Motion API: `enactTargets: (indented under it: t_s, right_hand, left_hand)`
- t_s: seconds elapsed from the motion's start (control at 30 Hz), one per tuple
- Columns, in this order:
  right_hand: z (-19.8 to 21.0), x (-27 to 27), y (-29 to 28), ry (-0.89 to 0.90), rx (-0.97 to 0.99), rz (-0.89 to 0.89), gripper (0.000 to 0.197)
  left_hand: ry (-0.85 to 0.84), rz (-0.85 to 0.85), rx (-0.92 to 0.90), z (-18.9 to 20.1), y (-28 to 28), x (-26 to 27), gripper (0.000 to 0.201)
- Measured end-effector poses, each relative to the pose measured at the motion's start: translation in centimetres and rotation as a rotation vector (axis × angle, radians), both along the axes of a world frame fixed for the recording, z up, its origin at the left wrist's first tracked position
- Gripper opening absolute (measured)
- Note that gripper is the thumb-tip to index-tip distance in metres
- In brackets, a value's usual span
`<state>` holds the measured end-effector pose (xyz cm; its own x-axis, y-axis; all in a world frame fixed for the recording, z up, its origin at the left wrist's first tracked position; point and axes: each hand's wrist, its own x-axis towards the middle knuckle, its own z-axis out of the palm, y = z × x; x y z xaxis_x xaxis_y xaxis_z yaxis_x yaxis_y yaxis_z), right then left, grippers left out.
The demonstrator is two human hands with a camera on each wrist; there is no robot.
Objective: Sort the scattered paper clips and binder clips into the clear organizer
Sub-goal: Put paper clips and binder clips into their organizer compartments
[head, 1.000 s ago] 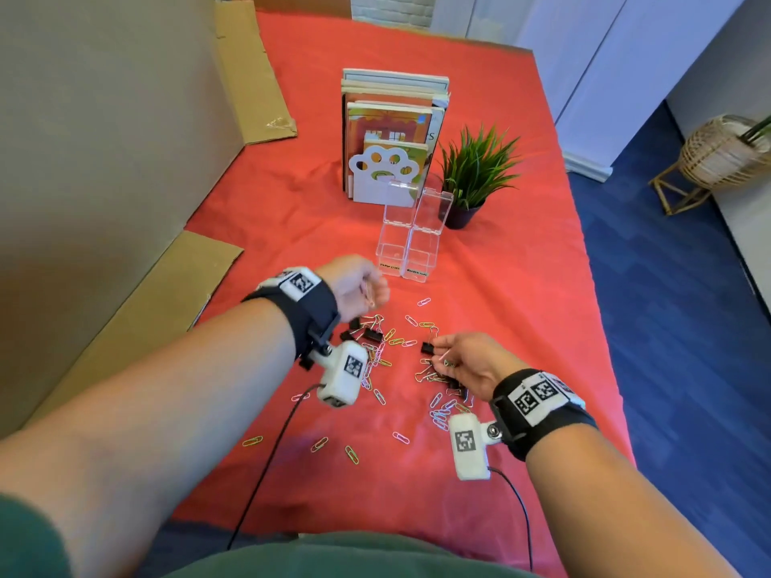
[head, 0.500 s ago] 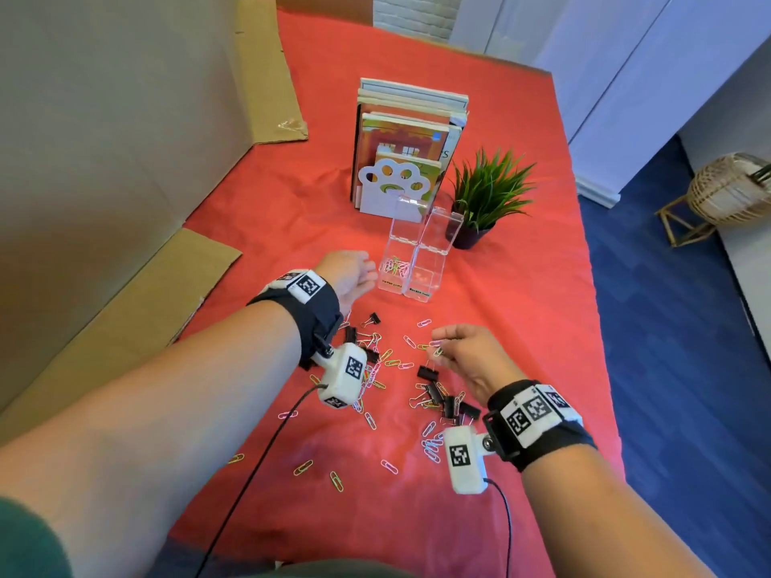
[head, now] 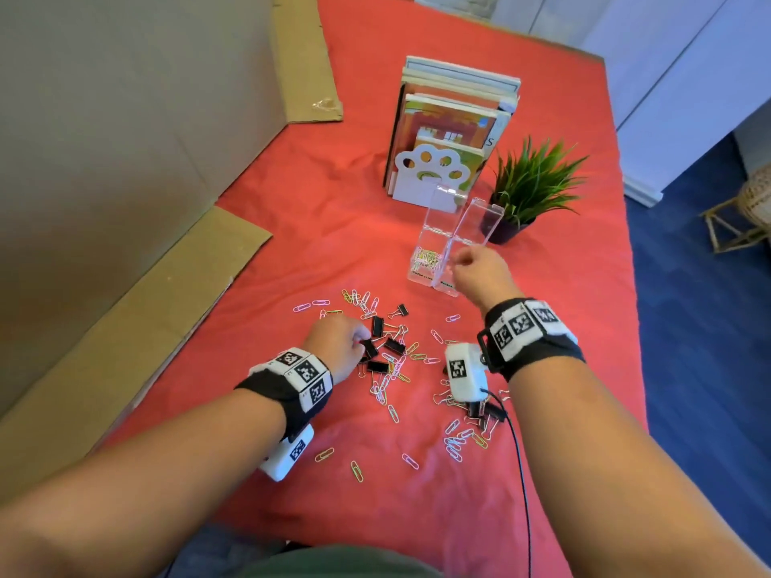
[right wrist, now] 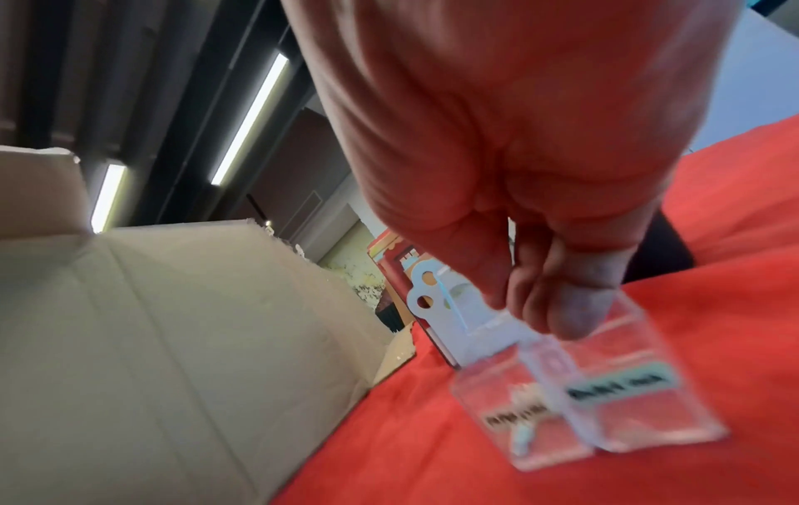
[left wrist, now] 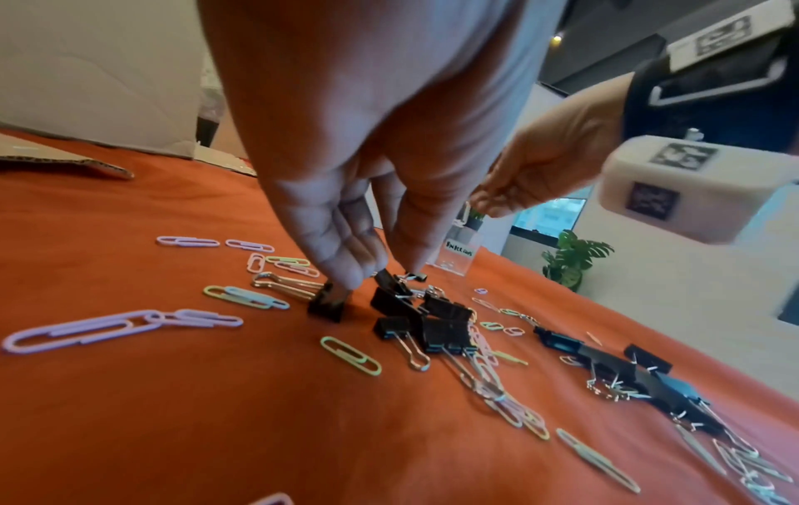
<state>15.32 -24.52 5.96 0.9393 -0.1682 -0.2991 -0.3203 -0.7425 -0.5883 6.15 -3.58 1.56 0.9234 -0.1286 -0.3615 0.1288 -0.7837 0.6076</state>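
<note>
The clear organizer (head: 476, 214) stands mid-table, and its front left cell holds coloured paper clips (head: 427, 258). My right hand (head: 457, 260) hovers over its front cells with fingers curled. In the left wrist view a pale loop like a paper clip hangs from the right hand's (left wrist: 475, 205) fingertips. The right wrist view is blurred and shows the organizer (right wrist: 648, 410) just below the hand (right wrist: 540, 314). My left hand (head: 363, 344) reaches down into the scattered pile, where its thumb and fingers (left wrist: 346, 273) pinch a black binder clip (left wrist: 391, 283). More binder clips (head: 394, 346) and loose paper clips (head: 388, 385) lie around.
Books in a white paw bookend (head: 434, 173) and a small potted plant (head: 530, 185) stand behind the organizer. A cardboard wall (head: 125, 118) and a flat cardboard sheet (head: 125, 327) border the left. A second clip cluster (head: 484, 410) lies under my right wrist.
My right hand rose from the pile and moved forward over the organizer. My left hand came back from the organizer down to the binder clips.
</note>
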Motion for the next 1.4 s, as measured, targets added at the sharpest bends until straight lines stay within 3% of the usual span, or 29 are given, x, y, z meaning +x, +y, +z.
enactTargets:
  t_s: [0.17, 0.3, 0.37, 0.47, 0.63, 0.77, 0.9, 1.0, 1.1, 1.2, 1.3, 1.4]
  right_hand:
    - [-2.3, -8.1, -1.6, 0.227, -0.301, 0.171, 0.015]
    - [-5.4, -12.7, -1.5, 0.202, -0.357, 0.21, 0.033]
    - [-6.3, -14.1, -1.3, 0.154, -0.408, 0.225, 0.033]
    - [-7.0, -14.6, -1.4, 0.099, -0.433, 0.233, 0.031]
    - [-6.4, -12.9, -2.0, 0.163, -0.316, 0.172, 0.022]
    - [-6.0, -11.9, -2.3, 0.15, -0.261, 0.136, 0.018]
    - [-6.2, -12.3, -0.7, 0.173, -0.364, 0.161, 0.042]
    - [-6.3, -12.7, 0.5, 0.15, -0.416, 0.208, 0.041]
    - [-5.9, -11.9, 0.5, 0.167, -0.277, 0.14, 0.035]
    - [-4.8, -10.5, 0.0, 0.125, 0.014, 0.002, 0.003]
    - [-4.5, -9.4, 0.1, 0.15, 0.142, -0.016, 0.026]
    - [-4.9, -9.2, 1.8, 0.142, 0.098, 0.133, 0.02]
  left_hand:
    - [-0.035, -0.071, 0.066, -0.7, -1.4, 0.2, 0.035]
    - [-0.059, -0.139, 0.126, -1.2, -2.1, 0.4, 0.033]
    - [-0.07, -0.16, 0.139, -1.3, -2.2, 0.5, 0.03]
    - [-0.072, -0.196, 0.162, -1.5, -2.2, 0.4, 0.028]
    - [-0.099, -0.286, 0.147, -1.9, -1.9, 0.2, 0.033]
    - [-0.088, -0.309, 0.192, -1.8, -2.0, 0.2, 0.023]
    - [-0.079, -0.285, 0.259, -1.6, -2.1, 0.1, 0.028]
    - [-0.069, -0.285, 0.271, -1.6, -2.3, -0.1, 0.024]
    - [-0.06, -0.271, 0.261, -1.8, -2.3, -0.6, 0.025]
    - [-0.031, -0.288, 0.271, -2.2, -1.9, -0.9, 0.03]
    - [-0.011, -0.24, 0.235, -1.9, -1.9, -1.1, 0.034]
    - [0.046, -0.036, 0.052, -0.8, -2.0, -0.6, 0.026]
